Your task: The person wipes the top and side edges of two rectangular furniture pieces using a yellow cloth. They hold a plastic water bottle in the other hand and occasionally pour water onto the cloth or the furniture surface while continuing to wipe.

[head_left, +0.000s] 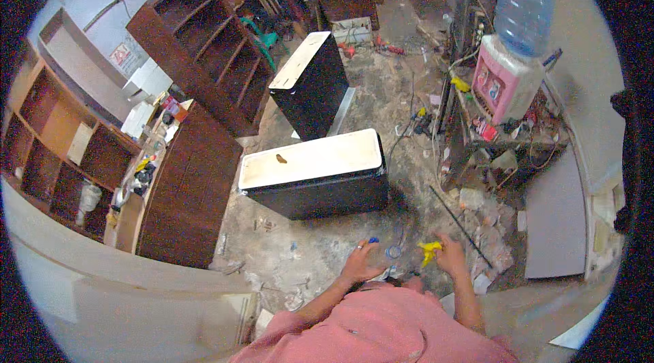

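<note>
Low in the head view, my left hand (360, 263) is held out with its thumb apart from its fingers, and a ring shows on one finger. A small blue piece (373, 240) appears right at its fingertips; whether they touch it I cannot tell. My right hand (451, 257) is closed on a small, irregular bright yellow object (429, 252), its exact kind unclear. Between the hands, a pale blue ring-shaped thing (393, 252) shows against the floor. Ahead stands a long black cabinet box (320, 196) with a cream top panel (313, 158) bearing a brown spot.
A second black box (313, 100) stands farther ahead. Brown shelving (204, 42) and a littered workbench (177, 192) line the left. At right, a pink water dispenser (501, 83) sits on a cluttered stand. A dark rod (460, 227) and debris lie on the floor. People stand far back.
</note>
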`<state>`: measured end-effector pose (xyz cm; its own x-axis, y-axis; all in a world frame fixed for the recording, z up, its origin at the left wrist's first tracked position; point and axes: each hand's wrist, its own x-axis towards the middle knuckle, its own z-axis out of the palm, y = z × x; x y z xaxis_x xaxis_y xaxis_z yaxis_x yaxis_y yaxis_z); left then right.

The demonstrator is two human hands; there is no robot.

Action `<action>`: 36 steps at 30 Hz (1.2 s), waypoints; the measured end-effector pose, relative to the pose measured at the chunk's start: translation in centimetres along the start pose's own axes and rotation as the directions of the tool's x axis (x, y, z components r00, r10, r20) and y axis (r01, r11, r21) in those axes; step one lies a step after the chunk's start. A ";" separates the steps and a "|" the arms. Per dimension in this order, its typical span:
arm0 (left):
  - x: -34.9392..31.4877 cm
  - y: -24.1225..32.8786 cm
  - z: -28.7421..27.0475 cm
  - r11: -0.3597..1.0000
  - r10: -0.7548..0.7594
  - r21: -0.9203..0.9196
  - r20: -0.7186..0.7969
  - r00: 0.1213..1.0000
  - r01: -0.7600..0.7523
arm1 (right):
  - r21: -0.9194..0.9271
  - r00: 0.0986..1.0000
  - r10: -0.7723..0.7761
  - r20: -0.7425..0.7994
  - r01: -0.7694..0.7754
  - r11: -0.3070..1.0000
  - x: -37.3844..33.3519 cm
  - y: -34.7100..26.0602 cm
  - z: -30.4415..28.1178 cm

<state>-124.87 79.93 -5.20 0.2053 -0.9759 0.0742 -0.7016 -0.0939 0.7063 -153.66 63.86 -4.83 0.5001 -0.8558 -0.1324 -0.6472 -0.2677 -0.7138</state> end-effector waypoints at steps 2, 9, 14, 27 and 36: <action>0.1 -0.9 -0.2 0.998 0.031 -0.056 -0.024 0.999 -0.032 | -0.181 0.996 0.087 -0.030 -0.091 0.979 0.0 0.6 -0.4; -0.2 -2.1 -1.8 0.998 0.070 -0.007 -0.025 0.997 -0.070 | -0.102 0.898 0.046 -0.438 -0.100 0.990 -0.8 2.3 -1.6; 1.1 -1.3 -3.3 0.995 0.101 -0.018 0.048 0.994 -0.100 | 0.513 0.905 0.205 -0.372 0.016 0.858 0.8 -2.1 -1.7; 5.5 2.1 -7.6 0.972 0.170 0.174 -0.062 0.983 -0.157 | 0.374 0.961 -0.082 -0.263 0.180 0.910 -1.1 -13.9 -3.1; 6.0 1.3 -10.0 0.949 0.170 0.279 -0.069 0.983 -0.145 | 0.093 0.850 -0.335 -0.407 0.403 0.911 -0.8 -15.4 -3.2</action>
<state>-117.78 75.90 3.22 0.1293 -0.9617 0.2417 -0.8861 -0.0026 0.4636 -145.94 67.20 8.50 0.4078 -0.8179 0.4059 -0.3346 -0.5475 -0.7670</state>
